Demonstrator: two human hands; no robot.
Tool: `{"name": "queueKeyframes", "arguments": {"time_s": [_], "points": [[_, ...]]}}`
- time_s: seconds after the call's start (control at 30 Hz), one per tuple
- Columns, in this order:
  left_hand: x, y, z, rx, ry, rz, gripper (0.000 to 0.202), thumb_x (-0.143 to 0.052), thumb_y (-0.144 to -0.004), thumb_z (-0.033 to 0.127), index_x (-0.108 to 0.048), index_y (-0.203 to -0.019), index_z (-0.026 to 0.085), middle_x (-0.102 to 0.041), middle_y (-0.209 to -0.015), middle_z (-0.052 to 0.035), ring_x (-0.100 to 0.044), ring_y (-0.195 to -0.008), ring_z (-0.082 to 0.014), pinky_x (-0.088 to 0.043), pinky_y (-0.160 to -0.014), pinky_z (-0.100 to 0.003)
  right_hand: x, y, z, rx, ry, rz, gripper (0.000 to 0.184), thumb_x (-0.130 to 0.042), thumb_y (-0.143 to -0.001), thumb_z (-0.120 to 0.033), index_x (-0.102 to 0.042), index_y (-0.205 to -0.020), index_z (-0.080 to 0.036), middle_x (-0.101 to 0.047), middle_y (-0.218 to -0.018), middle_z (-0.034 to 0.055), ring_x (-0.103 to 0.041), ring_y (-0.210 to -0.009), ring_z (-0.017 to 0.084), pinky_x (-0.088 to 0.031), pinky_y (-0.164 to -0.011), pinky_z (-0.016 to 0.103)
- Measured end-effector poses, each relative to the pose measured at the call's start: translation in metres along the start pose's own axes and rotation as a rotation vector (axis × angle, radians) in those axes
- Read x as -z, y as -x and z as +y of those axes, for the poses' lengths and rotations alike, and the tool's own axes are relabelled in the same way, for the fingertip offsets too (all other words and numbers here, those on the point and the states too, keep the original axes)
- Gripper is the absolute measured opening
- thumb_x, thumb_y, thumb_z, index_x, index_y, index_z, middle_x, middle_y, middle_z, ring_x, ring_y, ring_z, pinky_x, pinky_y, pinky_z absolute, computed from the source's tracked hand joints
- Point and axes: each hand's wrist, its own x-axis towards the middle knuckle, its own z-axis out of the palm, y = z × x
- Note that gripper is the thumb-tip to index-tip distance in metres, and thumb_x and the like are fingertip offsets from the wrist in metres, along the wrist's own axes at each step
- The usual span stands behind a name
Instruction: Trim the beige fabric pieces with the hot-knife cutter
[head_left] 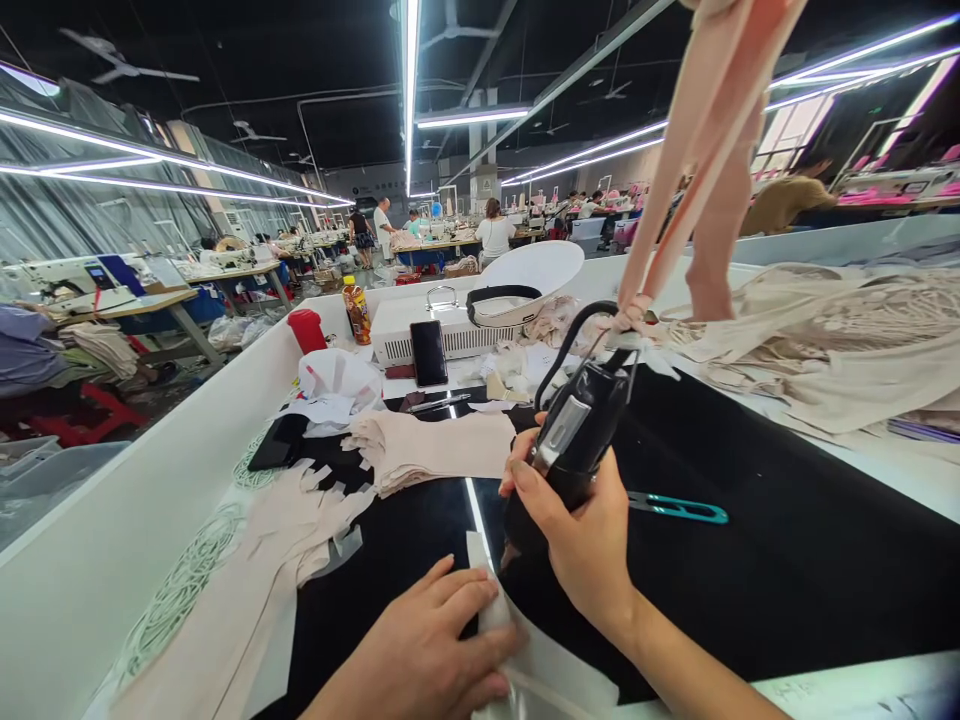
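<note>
My right hand is wrapped round a black corded handheld power tool with a silver lever on its side. The tool is upright and slightly tilted over the glossy black tabletop; its lower end is dark and hard to make out. Pink fabric strips hang down to its top. Fingers outstretched, my left hand lies on a whitish strip of material below the tool, its thumb blurred. Beyond my hands rests a stack of pale pink cut fabric pieces.
Turquoise thread snips lie right of the tool. Pale fabric pieces and mint cord line the left wall. A phone leans on a white box; beige fabric is heaped at right. People work at machines behind.
</note>
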Motion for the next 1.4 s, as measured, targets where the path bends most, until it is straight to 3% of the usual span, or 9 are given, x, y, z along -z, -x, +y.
{"name": "queueKeyframes", "arguments": {"time_s": [0.33,0.63,0.8,0.93,1.03,1.13,1.2,1.27,1.4], "points": [[0.018,0.001,-0.001,0.104,0.154,-0.054,0.031,-0.051,-0.110,0.031,-0.062,-0.139,0.026,-0.068,-0.135,-0.0069,-0.068,-0.125,-0.0191,-0.048,-0.116,-0.037,0.022,-0.003,-0.008,-0.027,0.108,-0.002,0.031,-0.079,-0.081,-0.032,-0.057,-0.102,-0.025,-0.067,-0.079,-0.0048,-0.063,-0.059,0.014,-0.056,-0.058,0.027],[0.021,-0.005,-0.016,0.289,0.208,0.111,0.025,-0.048,-0.109,0.018,-0.071,-0.118,0.022,-0.074,-0.119,-0.0033,-0.073,-0.110,-0.0153,-0.059,-0.100,-0.025,0.029,0.000,-0.007,-0.020,0.160,-0.056,0.026,-0.077,-0.082,-0.033,-0.056,-0.094,-0.025,-0.065,-0.079,-0.0041,-0.060,-0.064,0.015,-0.054,-0.062,0.031],[0.019,-0.019,-0.025,0.283,0.118,0.036,0.021,-0.055,-0.106,0.011,-0.071,-0.117,0.020,-0.074,-0.117,-0.0023,-0.072,-0.106,-0.0143,-0.060,-0.096,-0.024,0.031,-0.002,-0.013,-0.027,0.127,-0.121,0.029,-0.080,-0.083,-0.036,-0.057,-0.098,-0.025,-0.068,-0.084,-0.0032,-0.063,-0.070,0.016,-0.055,-0.066,0.031],[0.014,-0.027,-0.026,0.248,0.049,-0.040,0.027,-0.060,-0.103,0.009,-0.071,-0.123,0.023,-0.074,-0.118,-0.0018,-0.072,-0.105,-0.0171,-0.061,-0.093,-0.029,0.042,-0.006,-0.011,0.053,0.252,-0.129,0.041,-0.080,-0.086,-0.035,-0.061,-0.120,-0.026,-0.072,-0.111,0.0045,-0.069,-0.098,0.024,-0.057,-0.088,0.041],[0.008,-0.028,-0.027,0.219,-0.010,-0.068,0.031,-0.057,-0.101,0.005,-0.070,-0.123,0.022,-0.072,-0.108,-0.0024,-0.071,-0.095,-0.0176,-0.061,-0.086,-0.029,0.056,-0.005,-0.005,0.209,0.288,0.005,0.058,-0.081,-0.087,-0.030,-0.056,-0.139,-0.029,-0.064,-0.133,0.0081,-0.062,-0.120,0.027,-0.052,-0.102,0.044],[0.002,-0.027,-0.030,0.171,-0.064,-0.064,0.034,-0.054,-0.096,-0.002,-0.069,-0.117,0.019,-0.068,-0.096,-0.0024,-0.069,-0.084,-0.0185,-0.060,-0.079,-0.029,0.071,0.003,-0.002,0.437,0.254,0.195,0.050,-0.077,-0.087,-0.013,-0.061,-0.132,-0.032,-0.065,-0.119,0.0034,-0.062,-0.111,0.021,-0.050,-0.100,0.037],[0.000,-0.027,-0.033,0.126,-0.098,-0.047,0.033,-0.052,-0.093,-0.005,-0.067,-0.110,0.018,-0.066,-0.093,-0.0028,-0.068,-0.081,-0.0191,-0.059,-0.076,-0.029,0.078,0.010,-0.004,0.527,0.259,0.113,0.039,-0.070,-0.089,-0.005,-0.066,-0.118,-0.031,-0.067,-0.103,0.0007,-0.064,-0.097,0.018,-0.052,-0.090,0.032],[0.002,-0.029,-0.033,0.082,-0.130,-0.023,0.032,-0.049,-0.091,-0.006,-0.065,-0.102,0.019,-0.065,-0.091,-0.0027,-0.067,-0.078,-0.0191,-0.058,-0.072,-0.028,0.080,0.016,-0.005,0.510,0.298,-0.117,0.031,-0.064,-0.091,-0.004,-0.067,-0.109,-0.029,-0.069,-0.092,-0.0002,-0.066,-0.085,0.018,-0.053,-0.080,0.030],[0.023,-0.037,-0.023,-0.001,-0.122,0.080,0.035,-0.041,-0.091,-0.005,-0.063,-0.097,0.022,-0.067,-0.092,-0.0024,-0.069,-0.075,-0.0173,-0.058,-0.067,-0.024,0.071,0.020,0.003,0.003,0.196,-0.372,0.008,-0.066,-0.097,-0.023,-0.071,-0.103,-0.025,-0.072,-0.094,0.0023,-0.066,-0.088,0.019,-0.051,-0.084,0.032]]}}
